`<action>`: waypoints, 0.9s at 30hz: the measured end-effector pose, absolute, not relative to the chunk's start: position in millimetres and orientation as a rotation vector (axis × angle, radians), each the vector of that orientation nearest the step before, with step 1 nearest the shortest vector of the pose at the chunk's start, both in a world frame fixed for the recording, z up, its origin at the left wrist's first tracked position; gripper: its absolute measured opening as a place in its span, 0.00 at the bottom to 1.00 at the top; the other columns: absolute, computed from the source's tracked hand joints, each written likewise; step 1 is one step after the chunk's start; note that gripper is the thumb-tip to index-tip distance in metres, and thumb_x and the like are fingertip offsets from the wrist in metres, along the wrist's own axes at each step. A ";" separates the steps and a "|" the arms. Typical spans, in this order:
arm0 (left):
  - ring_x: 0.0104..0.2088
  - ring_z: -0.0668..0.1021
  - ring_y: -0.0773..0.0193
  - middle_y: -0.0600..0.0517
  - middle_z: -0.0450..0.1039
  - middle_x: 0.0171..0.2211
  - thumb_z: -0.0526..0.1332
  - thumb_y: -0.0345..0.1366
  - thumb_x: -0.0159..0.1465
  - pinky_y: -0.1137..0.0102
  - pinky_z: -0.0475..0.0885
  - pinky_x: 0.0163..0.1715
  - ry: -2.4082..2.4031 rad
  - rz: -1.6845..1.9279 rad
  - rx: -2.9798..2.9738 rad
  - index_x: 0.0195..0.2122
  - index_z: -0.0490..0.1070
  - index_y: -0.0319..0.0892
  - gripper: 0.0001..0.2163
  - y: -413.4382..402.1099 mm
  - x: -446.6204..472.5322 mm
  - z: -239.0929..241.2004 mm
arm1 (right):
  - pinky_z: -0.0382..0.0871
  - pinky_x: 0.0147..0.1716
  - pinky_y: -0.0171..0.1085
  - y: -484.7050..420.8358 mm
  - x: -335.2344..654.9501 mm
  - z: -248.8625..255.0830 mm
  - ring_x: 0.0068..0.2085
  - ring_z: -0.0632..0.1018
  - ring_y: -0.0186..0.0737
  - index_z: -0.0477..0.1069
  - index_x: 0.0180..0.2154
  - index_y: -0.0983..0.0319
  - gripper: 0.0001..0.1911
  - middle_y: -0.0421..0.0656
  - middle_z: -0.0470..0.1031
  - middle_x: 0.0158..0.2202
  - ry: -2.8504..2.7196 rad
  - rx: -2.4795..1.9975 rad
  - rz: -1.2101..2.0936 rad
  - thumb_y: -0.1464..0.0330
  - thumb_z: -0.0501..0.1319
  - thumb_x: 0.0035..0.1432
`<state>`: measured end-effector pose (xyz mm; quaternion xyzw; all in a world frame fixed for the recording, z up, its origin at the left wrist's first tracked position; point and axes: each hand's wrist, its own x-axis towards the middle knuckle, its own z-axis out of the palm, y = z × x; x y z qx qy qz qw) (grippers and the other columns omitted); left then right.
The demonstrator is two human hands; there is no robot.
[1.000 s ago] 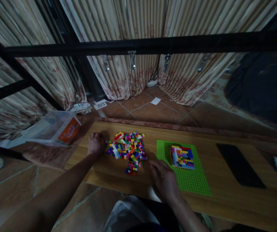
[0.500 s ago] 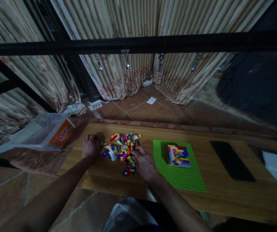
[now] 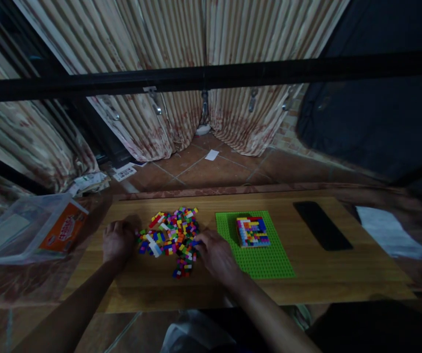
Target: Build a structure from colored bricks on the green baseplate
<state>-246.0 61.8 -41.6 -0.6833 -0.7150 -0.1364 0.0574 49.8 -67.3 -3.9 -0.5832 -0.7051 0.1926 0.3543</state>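
Observation:
A heap of several small coloured bricks lies on the wooden table. My left hand rests on the table at the heap's left edge, fingers curled and closed. My right hand lies at the heap's right edge, its fingertips down among the bricks; whether it grips one is hidden. Right of that hand lies a green baseplate with a block of stacked coloured bricks on its far part.
A black phone lies on the table to the right. A clear plastic box with an orange label sits off the table's left end. A black metal bar crosses overhead; striped curtains hang behind.
My right hand has moved left from the table's front edge by the baseplate to the heap's right side. The left hand stays beside the heap. The camera view has shifted.

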 end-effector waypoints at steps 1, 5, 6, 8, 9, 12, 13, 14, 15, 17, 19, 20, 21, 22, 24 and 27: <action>0.46 0.73 0.49 0.39 0.72 0.43 0.49 0.33 0.61 0.60 0.68 0.45 -2.170 -0.403 -2.068 0.43 0.73 0.35 0.15 61.8 -245.6 -41.0 | 0.71 0.42 0.40 -71.3 55.8 -2.9 0.41 0.76 0.43 0.73 0.38 0.60 0.08 0.42 0.75 0.38 -1.784 -1.516 0.504 0.74 0.57 0.60; 0.46 0.73 0.48 0.38 0.72 0.43 0.50 0.31 0.60 0.60 0.69 0.44 -2.173 -0.378 -2.066 0.43 0.73 0.34 0.15 61.1 -244.4 -38.4 | 0.73 0.40 0.38 -85.9 94.1 0.1 0.39 0.78 0.40 0.75 0.39 0.58 0.08 0.42 0.78 0.37 -1.523 -1.476 0.525 0.71 0.58 0.60; 0.46 0.73 0.48 0.38 0.72 0.43 0.50 0.31 0.60 0.60 0.69 0.44 -2.175 -0.372 -2.068 0.43 0.73 0.34 0.15 61.0 -244.3 -38.2 | 0.73 0.41 0.38 -88.7 106.8 0.8 0.40 0.79 0.41 0.76 0.40 0.58 0.09 0.43 0.78 0.39 -1.458 -1.481 0.498 0.70 0.58 0.60; 0.46 0.73 0.48 0.39 0.72 0.42 0.51 0.31 0.61 0.60 0.69 0.44 -2.178 -0.364 -2.073 0.43 0.73 0.35 0.14 61.1 -244.6 -38.2 | 0.72 0.44 0.41 -92.4 134.2 2.3 0.44 0.78 0.42 0.76 0.42 0.58 0.11 0.45 0.78 0.42 -1.397 -1.525 0.456 0.68 0.57 0.60; 0.46 0.73 0.48 0.39 0.72 0.42 0.51 0.30 0.61 0.60 0.69 0.44 -2.181 -0.368 -2.074 0.43 0.73 0.35 0.14 61.3 -244.8 -38.3 | 0.72 0.44 0.41 -93.2 147.8 3.1 0.44 0.78 0.42 0.77 0.42 0.58 0.12 0.45 0.78 0.43 -1.363 -1.564 0.426 0.67 0.56 0.60; 0.46 0.73 0.49 0.39 0.72 0.42 0.52 0.30 0.60 0.60 0.69 0.45 -2.192 -0.385 -2.078 0.42 0.73 0.35 0.13 62.1 -244.5 -38.3 | 0.73 0.42 0.43 -91.5 182.9 4.8 0.39 0.79 0.43 0.78 0.38 0.59 0.12 0.45 0.79 0.38 -1.324 -1.694 0.285 0.64 0.57 0.58; 0.47 0.73 0.49 0.39 0.72 0.42 0.52 0.30 0.60 0.60 0.69 0.45 -2.196 -0.385 -2.079 0.42 0.73 0.35 0.13 62.2 -244.0 -37.8 | 0.73 0.42 0.43 -89.8 191.5 4.8 0.38 0.79 0.43 0.77 0.37 0.59 0.12 0.45 0.79 0.37 -1.339 -1.723 0.253 0.64 0.57 0.58; 0.47 0.73 0.48 0.39 0.72 0.43 0.52 0.30 0.61 0.60 0.69 0.45 -2.203 -0.382 -2.078 0.42 0.73 0.36 0.13 62.1 -243.4 -37.2 | 0.73 0.41 0.42 -87.7 198.1 4.3 0.38 0.78 0.43 0.77 0.36 0.59 0.12 0.45 0.78 0.36 -1.362 -1.742 0.229 0.64 0.56 0.58; 0.47 0.73 0.48 0.39 0.72 0.43 0.51 0.30 0.61 0.60 0.69 0.46 -2.209 -0.378 -2.076 0.42 0.73 0.35 0.14 61.8 -242.8 -36.5 | 0.72 0.41 0.42 -85.3 202.9 3.3 0.37 0.78 0.43 0.77 0.36 0.59 0.12 0.44 0.78 0.36 -1.390 -1.753 0.213 0.65 0.56 0.58; 0.48 0.73 0.48 0.39 0.72 0.44 0.51 0.30 0.61 0.59 0.69 0.46 -2.219 -0.374 -2.071 0.43 0.73 0.35 0.14 61.3 -241.8 -35.3 | 0.72 0.40 0.41 -80.5 207.7 0.2 0.37 0.78 0.42 0.77 0.36 0.60 0.12 0.45 0.77 0.35 -1.445 -1.762 0.203 0.65 0.55 0.59; 0.49 0.72 0.47 0.38 0.72 0.45 0.51 0.31 0.62 0.59 0.69 0.46 -2.224 -0.377 -2.066 0.43 0.73 0.35 0.14 61.1 -241.7 -35.1 | 0.71 0.41 0.41 -76.0 208.2 -3.6 0.38 0.77 0.42 0.76 0.36 0.60 0.12 0.45 0.77 0.36 -1.487 -1.768 0.209 0.66 0.55 0.59; 0.49 0.72 0.47 0.38 0.72 0.45 0.50 0.31 0.62 0.59 0.69 0.46 -2.226 -0.376 -2.067 0.42 0.73 0.36 0.14 61.3 -242.0 -35.3 | 0.70 0.42 0.41 -74.2 207.7 -5.5 0.39 0.77 0.42 0.76 0.36 0.61 0.12 0.45 0.77 0.36 -1.507 -1.769 0.215 0.66 0.55 0.59; 0.48 0.72 0.47 0.38 0.71 0.44 0.50 0.32 0.62 0.59 0.69 0.45 -2.227 -0.372 -2.069 0.42 0.73 0.36 0.14 61.5 -242.5 -35.7 | 0.70 0.43 0.41 -72.6 207.1 -7.2 0.39 0.77 0.43 0.76 0.35 0.61 0.12 0.46 0.77 0.36 -1.526 -1.771 0.217 0.67 0.55 0.59; 0.48 0.72 0.48 0.38 0.71 0.44 0.50 0.32 0.62 0.59 0.70 0.45 -2.227 -0.369 -2.069 0.41 0.73 0.36 0.13 61.8 -243.1 -36.2 | 0.69 0.44 0.42 -71.2 206.6 -8.7 0.40 0.76 0.43 0.77 0.35 0.60 0.11 0.46 0.77 0.36 -1.543 -1.774 0.215 0.67 0.55 0.59; 0.47 0.72 0.48 0.39 0.72 0.43 0.50 0.32 0.62 0.58 0.70 0.44 -2.219 -0.366 -2.077 0.40 0.73 0.37 0.13 62.3 -243.9 -37.0 | 0.68 0.45 0.42 -68.9 206.4 -10.6 0.41 0.76 0.43 0.77 0.35 0.60 0.11 0.46 0.76 0.37 -1.567 -1.785 0.209 0.66 0.56 0.58; 0.47 0.73 0.48 0.40 0.72 0.42 0.51 0.32 0.61 0.57 0.69 0.45 -2.182 -0.387 -2.090 0.40 0.72 0.37 0.12 62.5 -243.6 -36.5 | 0.68 0.46 0.42 -66.2 208.1 -11.2 0.41 0.75 0.43 0.77 0.35 0.59 0.10 0.45 0.75 0.37 -1.569 -1.816 0.212 0.67 0.56 0.58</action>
